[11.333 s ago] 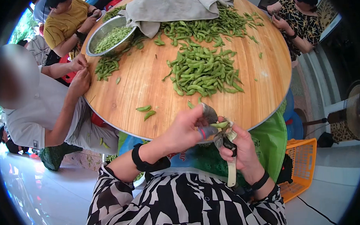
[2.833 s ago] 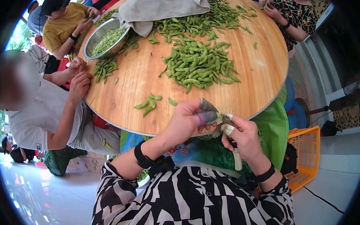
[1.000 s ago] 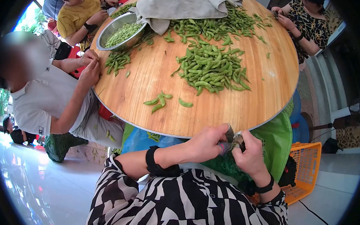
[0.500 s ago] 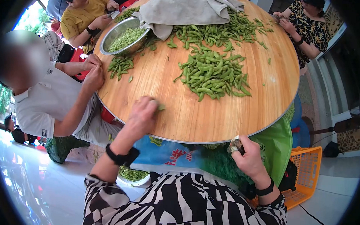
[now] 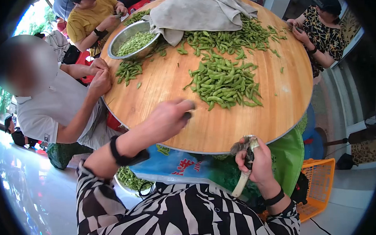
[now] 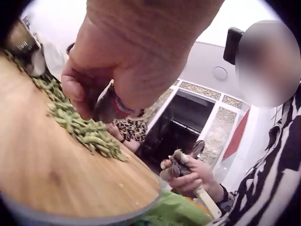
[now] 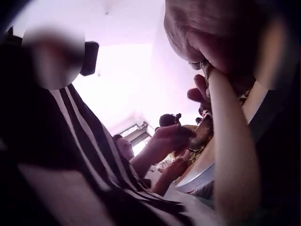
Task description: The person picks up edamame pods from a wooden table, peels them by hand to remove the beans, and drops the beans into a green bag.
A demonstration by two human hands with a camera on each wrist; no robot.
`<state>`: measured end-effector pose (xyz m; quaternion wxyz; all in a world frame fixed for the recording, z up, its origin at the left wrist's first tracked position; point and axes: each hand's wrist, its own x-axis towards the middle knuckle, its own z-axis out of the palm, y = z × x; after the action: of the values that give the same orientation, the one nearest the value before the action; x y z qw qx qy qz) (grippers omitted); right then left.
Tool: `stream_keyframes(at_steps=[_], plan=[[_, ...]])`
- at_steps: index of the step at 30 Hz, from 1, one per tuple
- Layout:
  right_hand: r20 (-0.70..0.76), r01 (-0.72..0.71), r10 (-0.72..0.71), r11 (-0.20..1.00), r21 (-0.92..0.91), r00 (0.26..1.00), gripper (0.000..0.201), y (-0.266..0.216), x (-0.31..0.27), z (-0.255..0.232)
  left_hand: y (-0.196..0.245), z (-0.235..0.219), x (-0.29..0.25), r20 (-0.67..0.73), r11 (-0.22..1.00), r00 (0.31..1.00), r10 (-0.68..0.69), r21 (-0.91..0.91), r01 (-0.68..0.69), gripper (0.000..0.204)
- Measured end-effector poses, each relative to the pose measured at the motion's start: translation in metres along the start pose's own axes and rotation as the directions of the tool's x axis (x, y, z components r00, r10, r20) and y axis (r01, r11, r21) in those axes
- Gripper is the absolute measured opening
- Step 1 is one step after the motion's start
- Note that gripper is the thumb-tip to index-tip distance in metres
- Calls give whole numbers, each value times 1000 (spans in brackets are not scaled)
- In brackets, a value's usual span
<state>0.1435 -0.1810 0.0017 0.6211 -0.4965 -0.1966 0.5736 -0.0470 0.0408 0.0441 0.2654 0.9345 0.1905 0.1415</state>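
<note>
My left hand (image 5: 167, 120) is over the near part of the wooden table (image 5: 145, 98), left of a pile of green soybean pods (image 5: 224, 82). In the left wrist view the fingers of this left hand (image 6: 117, 61) are loosely bent with no pod showing in them; a grey cover is on one digit. My right hand (image 5: 259, 162), at the table's front edge, grips a tool by its long pale handle (image 5: 241, 184). Its fingertips wear worn wraps. The handle (image 7: 230, 141) looms large in the right wrist view; the tool's working end is mostly hidden.
A metal colander (image 5: 149, 47) of shelled beans (image 5: 134, 43) stands far left beside a grey cloth (image 5: 196, 12). Three people sit around the table. Below are a green bag (image 5: 288, 153), an orange crate (image 5: 324, 174) and a white tub holding pods (image 5: 132, 178).
Both hands worked together on a pod earlier. The left hand then went left to the loose pods and has now swung right, towards the pile. The right hand still grips the tool.
</note>
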Motion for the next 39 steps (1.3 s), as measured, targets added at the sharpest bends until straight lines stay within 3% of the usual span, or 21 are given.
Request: stream_keyframes(at_steps=[1,2,5,10,12,13,16,18,21,23,25,28,30,34,36,37,38,39], plan=[[-61,-33,45,982,186,997,31,1,-1,3,1,13,20,-21,999,999,40,-4,-40,17],[-87,-44,66,971,233,994,29,2,-3,5,1,27,36,-41,997,996,79,-7,-80,16],[-136,-49,86,966,254,987,29,10,-10,8,2,58,65,47,1000,999,-17,-4,17,16],[-84,-12,32,973,228,996,33,14,-15,9,-1,75,61,-54,993,995,-79,80,83,16],[-73,-17,36,971,237,997,34,11,-9,8,-6,81,56,-214,991,976,-45,117,72,17],[-57,-23,38,970,243,998,36,10,-6,8,-8,82,55,-215,990,975,-47,119,73,17],[-40,-20,27,984,179,999,36,1,1,14,-15,81,53,-290,988,950,-112,67,137,18],[-34,-37,42,991,128,999,35,-4,1,16,-27,75,56,-225,933,909,-352,-167,319,21],[17,-41,40,998,53,999,34,-6,2,15,-33,64,52,-171,903,891,-422,-172,394,21],[17,-14,15,998,-64,1000,32,-4,2,11,-30,60,50,-183,905,891,-416,-173,388,21],[23,-19,21,998,-65,1000,33,-4,2,11,-24,54,49,-196,905,888,-417,-178,386,20],[43,-26,30,995,-91,999,33,-5,3,14,-18,53,54,-134,925,916,-378,-36,377,19],[55,-26,33,993,-118,998,33,-5,4,15,-20,59,57,-220,930,908,-357,10,368,20],[47,-3,9,993,-120,999,36,-2,6,14,-30,65,57,-244,939,909,-338,-19,344,21],[33,16,-13,996,-90,999,37,-3,8,14,-32,67,55,-334,977,922,-194,18,212,16],[16,33,-32,996,-80,999,39,-4,9,14,-32,67,54,-331,978,924,-190,18,207,16],[-2,49,-50,996,-70,999,41,-4,9,14,-31,67,51,-287,947,927,-242,-279,161,14],[-8,50,-50,997,-66,999,41,-5,10,14,-27,66,49,-227,826,932,-282,-551,116,12]])
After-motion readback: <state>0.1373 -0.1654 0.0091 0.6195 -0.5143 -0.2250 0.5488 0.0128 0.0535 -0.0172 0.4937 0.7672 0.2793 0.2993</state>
